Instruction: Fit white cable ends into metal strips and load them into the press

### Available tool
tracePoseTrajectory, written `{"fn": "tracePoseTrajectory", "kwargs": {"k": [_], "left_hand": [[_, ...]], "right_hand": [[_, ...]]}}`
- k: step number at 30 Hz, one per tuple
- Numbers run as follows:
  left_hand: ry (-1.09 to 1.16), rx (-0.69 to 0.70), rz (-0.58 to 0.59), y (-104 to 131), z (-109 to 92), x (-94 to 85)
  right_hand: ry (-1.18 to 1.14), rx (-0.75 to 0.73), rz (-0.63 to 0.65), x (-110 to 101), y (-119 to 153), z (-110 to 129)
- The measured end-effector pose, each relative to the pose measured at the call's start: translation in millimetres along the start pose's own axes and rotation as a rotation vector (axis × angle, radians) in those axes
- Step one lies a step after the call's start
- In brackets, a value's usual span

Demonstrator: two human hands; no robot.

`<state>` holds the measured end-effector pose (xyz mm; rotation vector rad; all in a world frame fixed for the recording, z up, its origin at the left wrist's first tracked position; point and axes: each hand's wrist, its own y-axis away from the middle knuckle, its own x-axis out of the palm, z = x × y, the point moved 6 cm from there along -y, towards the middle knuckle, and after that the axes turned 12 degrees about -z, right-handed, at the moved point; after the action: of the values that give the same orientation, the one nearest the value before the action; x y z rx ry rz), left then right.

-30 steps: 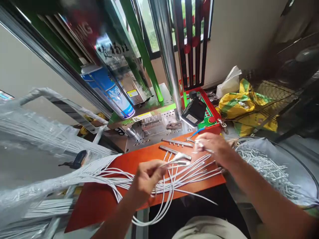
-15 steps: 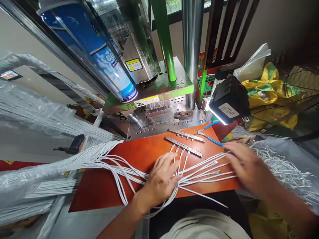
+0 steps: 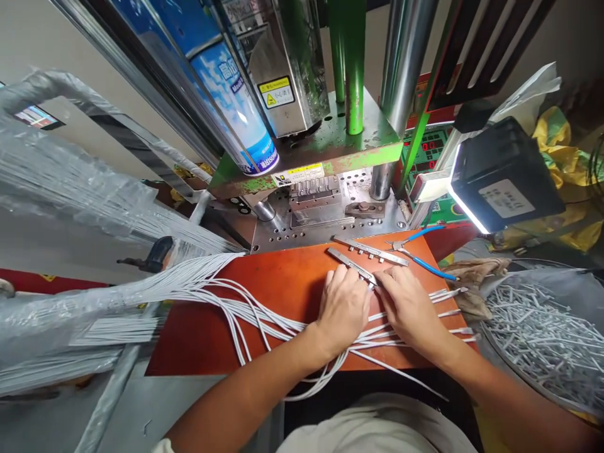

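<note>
On orange bench (image 3: 283, 283), both hands (image 3: 372, 305) press flat on thin white cables (image 3: 245, 311), gripping nothing.

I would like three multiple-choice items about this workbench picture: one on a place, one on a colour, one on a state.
1. Where do the blue-handled pliers lie?
A. on the orange board, right of the metal strips
B. inside the bin of white cut pieces
C. on the green press plate

2. What colour are the cables under the hands?
A. black
B. white
C. yellow

3. How do the two hands stand?
A. both lifted in the air
B. one holds the pliers
C. both pressed down together at the nearer metal strip

Answers: 1 A, the pliers rest on the orange board beside the far metal strip. 2 B, the bundle is white. 3 C, the left hand and right hand meet at the nearer metal strip, on the cables.
</note>
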<state>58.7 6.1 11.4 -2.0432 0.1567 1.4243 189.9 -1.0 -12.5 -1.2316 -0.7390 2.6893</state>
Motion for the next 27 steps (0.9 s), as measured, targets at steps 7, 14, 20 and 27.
{"fn": "tracePoseTrajectory", "kwargs": {"k": [7,14,20,27], "left_hand": [[0.053,-0.092,-0.005,-3,0,6.8],[0.051,0.026,-0.003,5,-5,-14.7],[0.119,0.228,0.026,36,-1,-44.6],[0.031,0.266,-0.253,-57,64,-39.3]], "right_hand": [[-0.018,0.027,0.015,4,-2,-3],[-0.117,0.066,-0.021,-3,-1,-6],[-0.157,-0.002,-0.082,-20,-43,-17],[-0.145,-0.136,-0.233,15,-192,-19]]}}
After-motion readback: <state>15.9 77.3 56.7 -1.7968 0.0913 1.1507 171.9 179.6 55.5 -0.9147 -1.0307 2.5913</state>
